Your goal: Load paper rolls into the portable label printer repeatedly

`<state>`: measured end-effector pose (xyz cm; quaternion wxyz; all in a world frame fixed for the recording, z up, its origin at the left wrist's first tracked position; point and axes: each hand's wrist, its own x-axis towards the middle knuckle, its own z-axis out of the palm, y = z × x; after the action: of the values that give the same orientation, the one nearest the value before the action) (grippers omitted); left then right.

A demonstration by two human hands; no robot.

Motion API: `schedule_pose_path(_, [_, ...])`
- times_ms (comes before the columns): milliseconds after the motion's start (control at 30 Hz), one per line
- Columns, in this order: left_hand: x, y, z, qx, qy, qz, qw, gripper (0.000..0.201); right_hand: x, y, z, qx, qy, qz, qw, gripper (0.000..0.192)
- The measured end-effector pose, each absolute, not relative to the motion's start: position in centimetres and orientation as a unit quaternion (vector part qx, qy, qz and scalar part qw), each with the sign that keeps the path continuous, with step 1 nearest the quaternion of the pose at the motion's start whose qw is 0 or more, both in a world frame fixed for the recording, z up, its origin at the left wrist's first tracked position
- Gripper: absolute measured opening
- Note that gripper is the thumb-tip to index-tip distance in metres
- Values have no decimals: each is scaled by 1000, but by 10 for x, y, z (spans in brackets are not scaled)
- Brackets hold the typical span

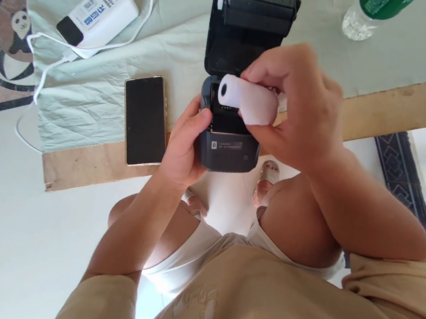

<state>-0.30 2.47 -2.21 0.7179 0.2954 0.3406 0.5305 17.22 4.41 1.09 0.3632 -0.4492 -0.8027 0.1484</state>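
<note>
A small black portable printer (229, 154) has its lid (247, 49) swung up, so the inner compartment shows. My left hand (187, 145) is closed around the printer's left side, thumb on its upper edge. Pinched in my right hand (303, 98) is a white paper roll (257, 102) with a dark core hole at its left end. The roll is over the open compartment, tilted slightly; whether it touches the printer inside I cannot tell. My right fingers partly cover the roll's right end.
A phone (145, 119) lies left of the printer near the table's wooden edge (90, 164). Further back left are a white power bank (98, 19) and a white cable (135, 37). A green-labelled bottle (360, 22) is at the back right. A pale green cloth (106, 77) covers the table.
</note>
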Motion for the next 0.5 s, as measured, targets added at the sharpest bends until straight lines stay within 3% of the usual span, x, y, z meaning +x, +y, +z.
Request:
schedule_pose_path(200, [-3, 25, -21, 299, 332, 525, 724, 17, 172, 55, 8, -434, -831, 146, 315, 5])
schedule_pose_path(367, [-5, 25, -25, 295, 367, 528, 707, 23, 165, 40, 7, -344, -848, 5, 403, 7])
schedule_pose_path(500, [-9, 24, -31, 297, 360, 528, 710, 17, 158, 31, 4, -265, -883, -3, 387, 10])
